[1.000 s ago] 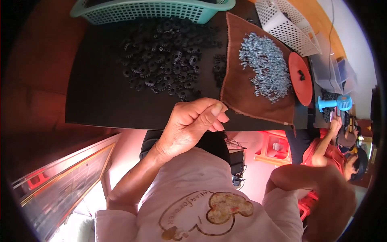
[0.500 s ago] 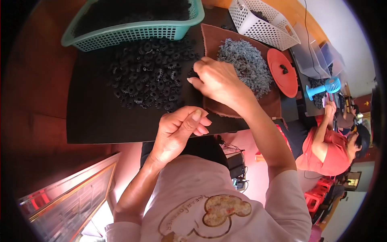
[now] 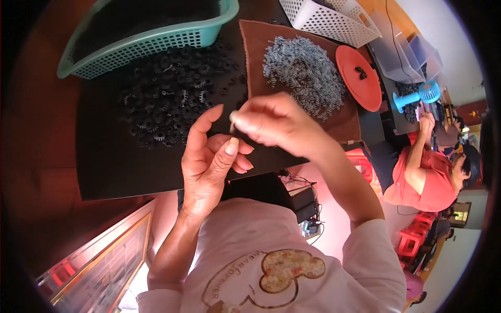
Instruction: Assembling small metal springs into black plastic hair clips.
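Observation:
My left hand is raised over the table's near edge, palm up. Its index finger and thumb stand apart, the other fingers are loosely curled, and nothing shows in it. Close by, my right hand pinches thumb against fingers above the left fingertips; whatever is in the pinch is hidden or too small to name. Beyond the left hand lies a heap of small black toothed gears. Small silvery metal springs are piled on a brown cloth beyond the right hand.
A green basket full of dark parts stands at the far left. Behind the springs are a white perforated basket, a red plate with a few black pieces and a blue fan. A person in red sits at right.
My right hand has come back from the cloth's left edge toward my left hand. The left index finger has lifted away from the thumb. The view has shifted slightly.

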{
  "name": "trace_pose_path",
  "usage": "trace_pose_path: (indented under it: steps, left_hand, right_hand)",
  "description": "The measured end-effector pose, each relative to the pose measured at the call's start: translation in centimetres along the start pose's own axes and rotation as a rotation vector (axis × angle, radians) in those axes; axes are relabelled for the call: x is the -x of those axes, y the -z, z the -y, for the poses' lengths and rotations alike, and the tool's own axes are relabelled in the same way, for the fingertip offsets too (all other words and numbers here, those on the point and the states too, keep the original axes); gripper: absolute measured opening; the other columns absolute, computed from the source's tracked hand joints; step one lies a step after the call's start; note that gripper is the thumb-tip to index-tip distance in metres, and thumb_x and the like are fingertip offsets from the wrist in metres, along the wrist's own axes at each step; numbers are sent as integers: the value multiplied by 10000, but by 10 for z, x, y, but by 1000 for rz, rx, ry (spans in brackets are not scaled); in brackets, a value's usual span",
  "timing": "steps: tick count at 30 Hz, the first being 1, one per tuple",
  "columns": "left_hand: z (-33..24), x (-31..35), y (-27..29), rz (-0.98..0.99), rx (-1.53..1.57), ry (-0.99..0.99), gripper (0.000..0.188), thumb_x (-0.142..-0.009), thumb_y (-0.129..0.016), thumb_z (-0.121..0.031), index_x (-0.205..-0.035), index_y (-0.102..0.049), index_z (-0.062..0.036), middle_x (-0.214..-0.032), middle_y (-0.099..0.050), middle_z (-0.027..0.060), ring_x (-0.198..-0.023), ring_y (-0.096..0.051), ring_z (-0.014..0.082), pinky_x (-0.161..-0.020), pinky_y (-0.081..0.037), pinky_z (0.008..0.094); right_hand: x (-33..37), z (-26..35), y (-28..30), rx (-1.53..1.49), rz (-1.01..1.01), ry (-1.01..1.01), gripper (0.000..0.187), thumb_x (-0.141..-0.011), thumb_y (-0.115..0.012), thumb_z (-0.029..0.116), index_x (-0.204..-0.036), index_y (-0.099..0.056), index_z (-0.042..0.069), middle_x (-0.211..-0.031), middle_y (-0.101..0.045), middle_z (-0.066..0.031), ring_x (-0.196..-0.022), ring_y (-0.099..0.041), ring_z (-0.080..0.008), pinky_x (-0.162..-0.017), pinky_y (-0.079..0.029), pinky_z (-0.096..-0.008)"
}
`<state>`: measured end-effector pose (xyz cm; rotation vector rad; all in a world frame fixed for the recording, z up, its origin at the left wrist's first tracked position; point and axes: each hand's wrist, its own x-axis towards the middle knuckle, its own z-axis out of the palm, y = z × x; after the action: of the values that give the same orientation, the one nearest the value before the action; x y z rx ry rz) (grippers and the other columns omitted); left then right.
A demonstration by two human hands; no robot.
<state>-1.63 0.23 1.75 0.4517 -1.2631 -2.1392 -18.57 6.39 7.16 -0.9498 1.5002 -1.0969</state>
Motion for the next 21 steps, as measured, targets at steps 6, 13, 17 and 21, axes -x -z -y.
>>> trace_pose_path:
  steps: [6, 13, 17, 21]
  left_hand:
    - [15, 5, -3, -74, -30, -158, 250, -962, -581, -70, -1197, -584, 15, -860, -672, 102, -661, -620, 120, -585, -534, 237]
    - [9, 5, -4, -87, -51, -87, 191, -973, -580, -125, -1110, -575, 8, -849, -686, 119, -641, -626, 119, -585, -539, 246]
    - [10, 2, -3, -58, -32, -94, 164, -982, -567, -129, -1091, -565, -6, -861, -686, 121, -640, -630, 119, -604, -538, 247]
    - [10, 2, -3, -54, -48, -88, 155, -982, -563, -119, -1089, -566, -7, -872, -684, 112, -655, -630, 113, -628, -536, 243]
  right_hand:
    - [3, -22, -14, -368, 143, 26, 308, -978, -600, 270, -846, -645, -5, -689, -563, 3, -629, -504, -56, -548, -387, -227]
    - [11, -19, 8, 78, 4, 274, 211, -972, -603, 176, -936, -652, -26, -764, -621, -8, -725, -557, -44, -645, -458, -214]
    - [-5, -29, 66, 655, -304, 529, 50, -913, -621, 55, -915, -627, 6, -792, -580, -22, -677, -553, -107, -596, -446, -266]
    - [-13, -32, 85, 1005, -336, 556, 52, -855, -601, 98, -879, -610, 52, -850, -577, -105, -746, -607, -342, -635, -485, -434]
